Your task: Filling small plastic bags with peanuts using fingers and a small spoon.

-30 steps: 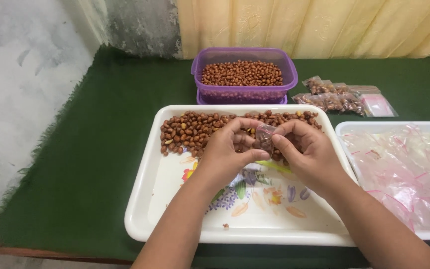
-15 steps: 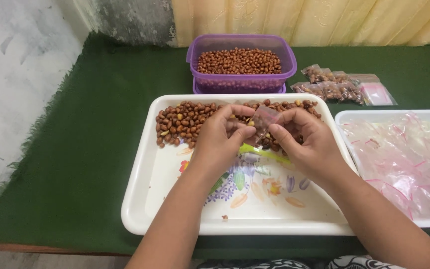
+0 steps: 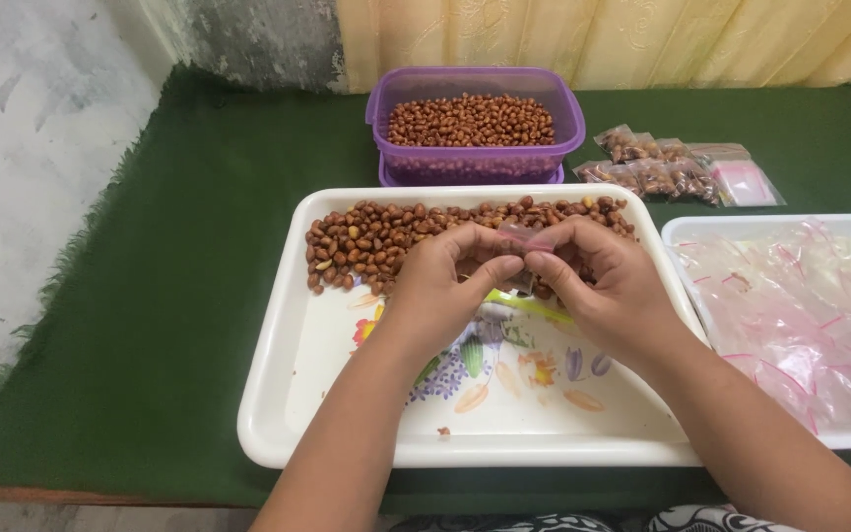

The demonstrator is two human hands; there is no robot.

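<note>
Over the white tray [image 3: 278, 394], my left hand [image 3: 440, 286] and right hand [image 3: 608, 291] met just in front of the heap of peanuts [image 3: 376, 241] that lay along the tray's far side. Between them I held a small clear bag [image 3: 524, 239]; the fingers of both hands were pinched on it, left thumb and right thumb close together at its near edge. The bag's contents were mostly hidden by my fingers. The bare near part of the tray showed a printed flower pattern. Beyond the tray stood a purple tub [image 3: 475, 163] full of peanuts. To its right, a few filled bags [image 3: 657, 172] lay on the green cloth [image 3: 179, 296] covering the desk. At my right, a second white tray [image 3: 677, 232] held a pile of empty clear bags [image 3: 800, 315].
</note>
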